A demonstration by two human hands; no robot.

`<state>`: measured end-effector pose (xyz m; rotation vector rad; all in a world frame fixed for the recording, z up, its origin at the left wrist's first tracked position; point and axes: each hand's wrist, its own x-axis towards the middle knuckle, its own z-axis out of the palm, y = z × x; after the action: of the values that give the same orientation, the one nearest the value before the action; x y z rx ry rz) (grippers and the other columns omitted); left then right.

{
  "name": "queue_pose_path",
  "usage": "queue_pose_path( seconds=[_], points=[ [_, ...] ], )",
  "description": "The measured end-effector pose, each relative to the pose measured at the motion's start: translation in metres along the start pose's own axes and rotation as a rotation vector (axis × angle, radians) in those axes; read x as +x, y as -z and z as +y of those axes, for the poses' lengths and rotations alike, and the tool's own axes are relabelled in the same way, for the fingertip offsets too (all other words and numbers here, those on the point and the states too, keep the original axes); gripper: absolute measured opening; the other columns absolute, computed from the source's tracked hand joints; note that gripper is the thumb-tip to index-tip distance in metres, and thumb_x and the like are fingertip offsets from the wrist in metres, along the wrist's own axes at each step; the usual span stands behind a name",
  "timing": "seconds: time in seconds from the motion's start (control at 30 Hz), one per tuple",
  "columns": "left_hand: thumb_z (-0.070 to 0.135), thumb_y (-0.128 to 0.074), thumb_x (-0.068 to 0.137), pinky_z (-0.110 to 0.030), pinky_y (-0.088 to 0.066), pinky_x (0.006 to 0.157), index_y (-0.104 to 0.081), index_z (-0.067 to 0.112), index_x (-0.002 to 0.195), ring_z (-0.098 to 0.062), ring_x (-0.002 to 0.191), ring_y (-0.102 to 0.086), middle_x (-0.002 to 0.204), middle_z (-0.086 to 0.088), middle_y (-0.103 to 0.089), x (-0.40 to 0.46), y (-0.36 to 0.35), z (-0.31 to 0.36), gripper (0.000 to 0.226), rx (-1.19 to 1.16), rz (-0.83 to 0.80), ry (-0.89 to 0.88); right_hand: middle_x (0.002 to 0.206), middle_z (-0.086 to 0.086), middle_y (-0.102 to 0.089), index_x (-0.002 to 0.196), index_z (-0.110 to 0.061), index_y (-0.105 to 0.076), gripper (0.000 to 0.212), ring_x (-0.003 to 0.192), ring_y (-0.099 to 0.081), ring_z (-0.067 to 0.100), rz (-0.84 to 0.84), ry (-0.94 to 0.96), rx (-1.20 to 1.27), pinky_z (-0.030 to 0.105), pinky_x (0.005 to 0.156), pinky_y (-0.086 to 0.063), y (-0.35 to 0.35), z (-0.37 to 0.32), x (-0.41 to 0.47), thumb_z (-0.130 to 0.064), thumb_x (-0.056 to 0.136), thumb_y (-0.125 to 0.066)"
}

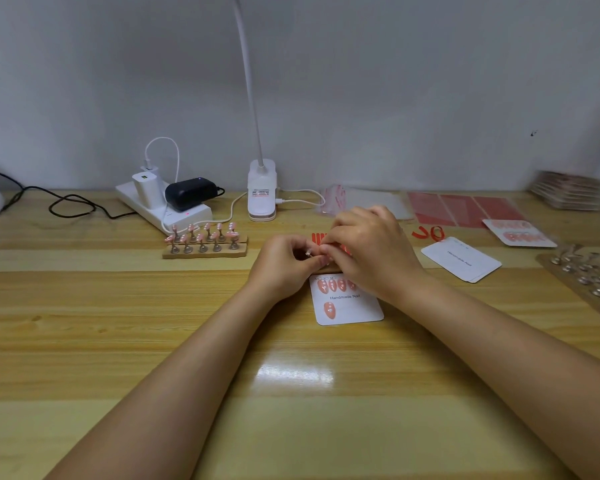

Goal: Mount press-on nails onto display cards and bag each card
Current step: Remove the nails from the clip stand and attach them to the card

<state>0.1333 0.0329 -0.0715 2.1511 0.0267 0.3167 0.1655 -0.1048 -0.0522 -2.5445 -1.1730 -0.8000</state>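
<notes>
Five pink press-on nails (332, 285) sat mounted on the near display card (355, 308), while both hands, left hand (284, 263) and right hand (368, 249), pinched another small piece above it; more nails (205, 233) waited on the left stand (205, 251).

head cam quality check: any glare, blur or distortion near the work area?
Head view: glare patch on the table below the display card; right-edge items like the stack of cards are smeared; wide-angle bowing at the edges; hands fairly sharp.

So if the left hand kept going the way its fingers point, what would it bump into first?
Almost at once, the right hand: the left hand points right, its fingertips meeting it over the white nail card.
</notes>
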Motion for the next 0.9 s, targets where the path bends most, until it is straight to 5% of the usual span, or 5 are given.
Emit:
queue_pose_path(
  seconds=[0.17, 0.4, 0.67, 0.77, 0.9],
  points=[
    [0.016, -0.071, 0.081, -0.035, -0.046, 0.070, -0.070, 0.002, 0.084, -0.018, 0.076, -0.057, 0.082, -0.009, -0.067, 0.001, -0.001, -0.001, 0.014, 0.004, -0.002, -0.013, 0.093, -0.003, -0.063, 0.095, -0.016, -0.072, 0.020, 0.093, -0.052, 0.015, 0.009, -0.067, 0.092, 0.021, 0.077, -0.017, -0.001, 0.004, 0.003, -0.029, 0.089, -0.057],
    [0.015, -0.072, 0.080, -0.011, -0.038, 0.057, -0.066, 0.017, 0.075, -0.001, 0.064, -0.051, 0.068, 0.012, -0.059, 0.001, -0.001, -0.004, 0.008, -0.013, -0.002, -0.022, 0.085, -0.008, -0.054, 0.091, -0.018, -0.072, 0.018, 0.088, -0.050, 0.013, -0.093, -0.251, 0.157, 0.029, 0.083, -0.028, -0.002, 0.008, 0.013, -0.028, 0.090, -0.056],
    [0.017, -0.072, 0.080, -0.024, -0.047, 0.066, -0.061, 0.023, 0.068, -0.003, 0.069, -0.056, 0.072, 0.013, -0.060, 0.000, -0.001, -0.004, 0.017, -0.038, -0.012, 0.015, 0.081, -0.010, -0.058, 0.087, -0.018, -0.072, 0.016, 0.069, -0.048, 0.001, 0.044, -0.422, 0.424, 0.019, 0.068, -0.038, 0.005, 0.006, 0.015, -0.024, 0.090, -0.057],
    [0.019, -0.071, 0.080, -0.024, -0.047, 0.065, -0.064, 0.018, 0.078, -0.004, 0.067, -0.056, 0.074, 0.012, -0.060, 0.000, -0.001, -0.004, 0.008, -0.015, -0.019, 0.012, 0.076, -0.013, -0.059, 0.084, -0.019, -0.070, 0.014, 0.069, -0.050, -0.001, 0.081, -0.440, 0.538, 0.006, 0.060, -0.037, 0.015, 0.002, 0.004, -0.022, 0.090, -0.058],
    [0.019, -0.067, 0.082, -0.033, -0.050, 0.078, -0.065, 0.018, 0.089, -0.011, 0.082, -0.059, 0.083, 0.007, -0.063, -0.001, -0.001, -0.002, 0.008, 0.042, -0.035, 0.013, 0.076, -0.010, -0.062, 0.082, -0.018, -0.072, 0.011, 0.069, -0.051, -0.005, 0.152, -0.491, 0.676, 0.007, 0.063, -0.039, 0.027, -0.002, -0.023, -0.020, 0.086, -0.062]
  ],
)
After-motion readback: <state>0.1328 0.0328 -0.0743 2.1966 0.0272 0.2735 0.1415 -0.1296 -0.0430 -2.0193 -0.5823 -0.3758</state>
